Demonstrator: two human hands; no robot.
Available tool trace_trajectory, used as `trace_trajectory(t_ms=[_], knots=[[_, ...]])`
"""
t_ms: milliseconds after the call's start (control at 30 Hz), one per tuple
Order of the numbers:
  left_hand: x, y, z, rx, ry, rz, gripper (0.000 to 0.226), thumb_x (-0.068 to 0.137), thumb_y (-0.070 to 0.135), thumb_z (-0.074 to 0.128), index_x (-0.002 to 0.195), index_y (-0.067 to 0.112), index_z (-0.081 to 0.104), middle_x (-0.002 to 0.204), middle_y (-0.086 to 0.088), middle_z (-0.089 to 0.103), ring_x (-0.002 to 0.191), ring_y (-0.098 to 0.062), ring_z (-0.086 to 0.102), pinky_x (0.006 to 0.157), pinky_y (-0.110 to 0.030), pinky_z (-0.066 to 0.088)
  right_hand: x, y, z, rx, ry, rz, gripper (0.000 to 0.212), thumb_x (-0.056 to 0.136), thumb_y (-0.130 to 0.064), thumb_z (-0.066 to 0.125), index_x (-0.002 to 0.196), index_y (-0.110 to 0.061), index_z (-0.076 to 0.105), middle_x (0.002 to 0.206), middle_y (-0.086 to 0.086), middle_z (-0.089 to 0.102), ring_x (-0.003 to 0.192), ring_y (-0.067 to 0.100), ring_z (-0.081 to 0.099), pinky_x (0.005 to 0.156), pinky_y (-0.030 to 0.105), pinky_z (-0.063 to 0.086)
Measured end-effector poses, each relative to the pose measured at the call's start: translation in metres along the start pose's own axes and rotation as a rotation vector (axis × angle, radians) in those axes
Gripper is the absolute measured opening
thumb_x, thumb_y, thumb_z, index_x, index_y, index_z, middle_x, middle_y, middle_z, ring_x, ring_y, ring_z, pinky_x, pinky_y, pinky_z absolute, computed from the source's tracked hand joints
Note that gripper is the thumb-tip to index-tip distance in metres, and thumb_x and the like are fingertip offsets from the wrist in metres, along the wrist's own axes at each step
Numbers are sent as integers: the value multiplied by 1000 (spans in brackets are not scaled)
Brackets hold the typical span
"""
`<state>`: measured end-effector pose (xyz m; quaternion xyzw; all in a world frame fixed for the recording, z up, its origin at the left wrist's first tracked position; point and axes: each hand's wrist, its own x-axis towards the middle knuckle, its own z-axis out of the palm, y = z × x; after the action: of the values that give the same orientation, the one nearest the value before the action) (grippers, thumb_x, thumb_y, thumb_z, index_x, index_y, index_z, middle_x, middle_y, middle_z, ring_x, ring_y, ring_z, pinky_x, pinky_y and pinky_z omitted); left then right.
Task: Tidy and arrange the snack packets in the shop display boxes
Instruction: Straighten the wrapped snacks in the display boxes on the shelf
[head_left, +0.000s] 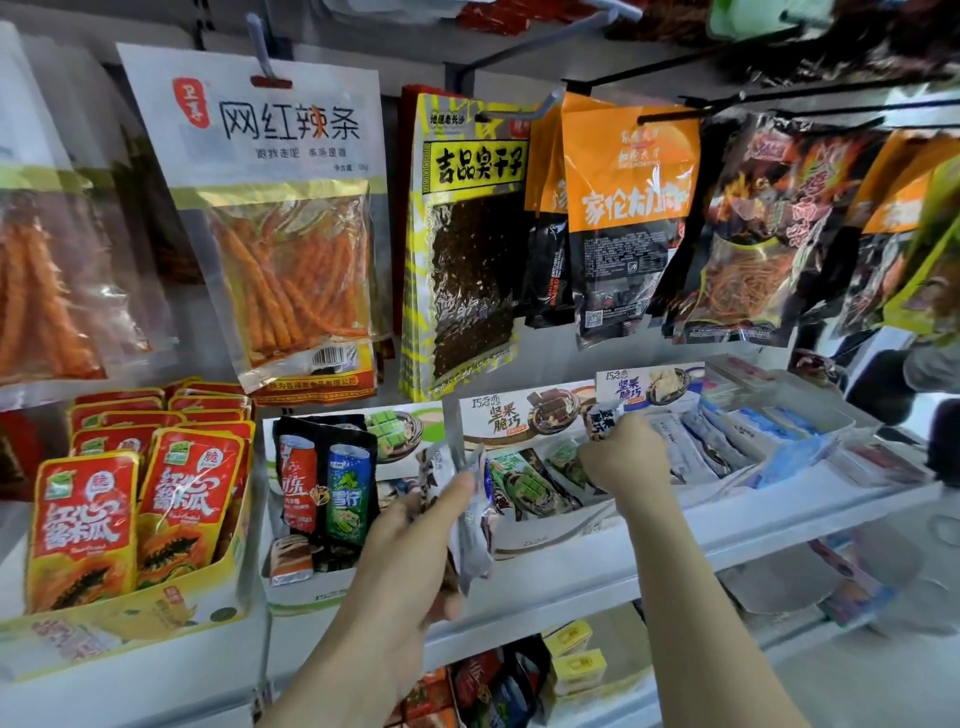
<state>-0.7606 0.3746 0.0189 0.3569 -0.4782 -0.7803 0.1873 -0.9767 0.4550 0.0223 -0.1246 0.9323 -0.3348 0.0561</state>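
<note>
My left hand grips a bunch of small white and dark snack packets in front of the shelf, between two display boxes. My right hand is inside the middle display box and pinches a small white packet with dark print, lifted above the green packets lying in that box. To the right, a box of white and blue packets stands on the same shelf. The left white box holds black packets with can pictures.
A yellow box of red papaya packets stands at the left. Large snack bags hang on hooks above the shelf. The white shelf edge runs below the boxes, with more goods on the lower shelf.
</note>
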Motion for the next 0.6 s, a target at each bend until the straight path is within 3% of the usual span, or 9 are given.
trace_trajectory(t_ms=[133,233,333,400,500,600], knots=[[-7,-4,4,-35,-112,-53,45,69,43,87,104,18,72,72,-10,60,64,-21,57,39,-24,32,3,3,-3,-4,-41,-1,26,85,-10,66,73,-7,43,65,6,44,57,19,40,47,27,28],[-10,-8,3,-9,-99,-47,42,71,34,87,104,11,73,71,-11,64,65,-22,58,40,-25,34,7,5,-17,35,27,-46,30,85,-9,66,74,-9,38,67,7,43,59,21,40,50,29,29],[-10,-10,3,-18,-126,-94,33,86,40,72,95,10,80,83,-12,77,68,-22,70,44,-24,41,6,3,-25,117,48,-87,27,77,-15,69,80,-4,45,79,17,64,72,32,63,62,40,53],[-3,-17,2,-21,-91,-108,37,91,44,65,107,12,77,95,-12,78,85,-26,76,55,-28,48,0,3,-30,232,8,-78,42,68,-25,76,90,3,54,88,25,71,77,38,71,72,52,60],[5,-31,4,-2,-75,-72,41,93,40,61,124,14,62,100,-8,79,87,-32,77,61,-32,58,-13,8,-32,285,-123,-72,47,70,-30,88,87,2,58,79,22,70,62,27,62,61,37,49],[3,-36,6,-4,-38,-84,36,83,37,78,112,20,65,90,-5,79,82,-29,77,80,-46,61,-22,5,-20,18,-139,-142,58,68,-36,88,93,5,56,72,12,62,60,24,58,54,37,49]])
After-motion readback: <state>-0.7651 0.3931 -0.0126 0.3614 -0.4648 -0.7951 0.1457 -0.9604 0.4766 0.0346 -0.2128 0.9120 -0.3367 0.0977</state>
